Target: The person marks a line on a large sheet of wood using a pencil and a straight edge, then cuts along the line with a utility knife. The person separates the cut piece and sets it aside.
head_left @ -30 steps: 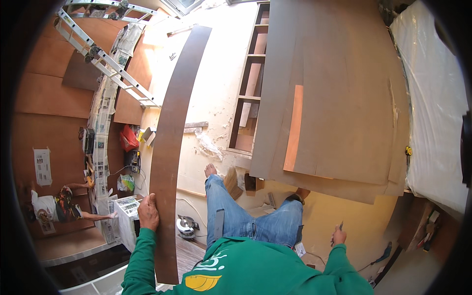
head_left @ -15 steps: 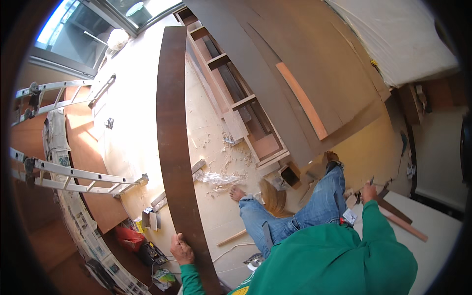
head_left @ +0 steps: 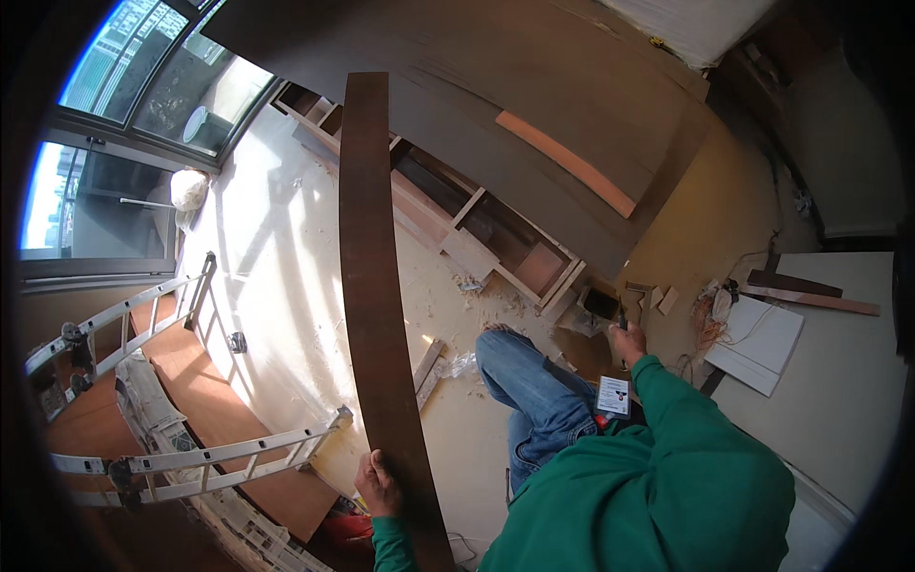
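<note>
My left hand (head_left: pixel 378 483) is closed round the left edge of a long dark brown board (head_left: pixel 367 248), near its lower end. The board stretches away from me, slightly bowed in the picture. My right hand (head_left: pixel 627 345) is out in front of my knee, fingers closed round a slim dark tool (head_left: pixel 621 311) that points away from me; its kind is too small to make out. Just beyond that hand a dark hollow box-like piece (head_left: pixel 599 301) lies on the floor, with small wood offcuts (head_left: pixel 668 300) nearby.
A large dark panel (head_left: pixel 448 95) lies ahead over a compartmented wooden frame (head_left: pixel 534 283), with an orange-brown strip (head_left: pixel 567 164) on it. One aluminium ladder (head_left: pixel 238 458) lies at left beside brown panels (head_left: pixel 210 400). At right, a pale board (head_left: pixel 820 372) carries strips and a white sheet.
My right hand has swung inward and forward from above the pale board, still closed on the dark tool. My left hand keeps its grip on the board while the whole view has turned.
</note>
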`<state>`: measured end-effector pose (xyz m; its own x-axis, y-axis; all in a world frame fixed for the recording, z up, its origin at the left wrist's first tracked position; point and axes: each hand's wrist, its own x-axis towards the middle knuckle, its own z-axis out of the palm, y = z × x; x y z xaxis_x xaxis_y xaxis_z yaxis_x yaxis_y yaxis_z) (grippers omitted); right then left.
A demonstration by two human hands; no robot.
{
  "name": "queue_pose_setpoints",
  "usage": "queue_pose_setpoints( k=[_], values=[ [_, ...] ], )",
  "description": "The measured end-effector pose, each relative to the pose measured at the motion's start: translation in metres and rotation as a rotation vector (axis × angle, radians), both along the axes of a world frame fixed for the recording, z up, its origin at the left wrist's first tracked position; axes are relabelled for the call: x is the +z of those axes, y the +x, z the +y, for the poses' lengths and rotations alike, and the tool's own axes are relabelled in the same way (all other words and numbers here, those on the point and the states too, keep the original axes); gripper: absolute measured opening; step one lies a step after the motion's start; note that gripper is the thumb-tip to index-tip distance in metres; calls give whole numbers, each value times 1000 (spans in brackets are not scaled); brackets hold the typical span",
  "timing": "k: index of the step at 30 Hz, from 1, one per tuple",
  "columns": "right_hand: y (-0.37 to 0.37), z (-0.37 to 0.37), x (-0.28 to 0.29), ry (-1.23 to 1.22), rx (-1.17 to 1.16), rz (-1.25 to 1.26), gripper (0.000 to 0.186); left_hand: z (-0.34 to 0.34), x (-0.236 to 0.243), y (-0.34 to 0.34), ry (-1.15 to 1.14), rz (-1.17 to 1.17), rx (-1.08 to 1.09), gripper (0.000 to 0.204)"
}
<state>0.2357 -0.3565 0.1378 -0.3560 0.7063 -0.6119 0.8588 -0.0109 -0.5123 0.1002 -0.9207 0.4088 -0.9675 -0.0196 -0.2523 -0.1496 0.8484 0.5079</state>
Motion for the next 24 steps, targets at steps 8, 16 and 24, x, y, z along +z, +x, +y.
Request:
queue_pose_setpoints(
  k=[8, 16, 24],
  values=[
    [-74, -105, 11, -219, -352, -4, 42, 92, -17, -327, 375, -69, -151, 57],
    [-184, -188, 50, -394, -595, 147, 29, 140, -23, -508, 379, -140, -374, 60],
    [-318, -247, 65, -365, -719, 394, 36, 230, -30, -624, 408, -232, -474, 63]
  ],
)
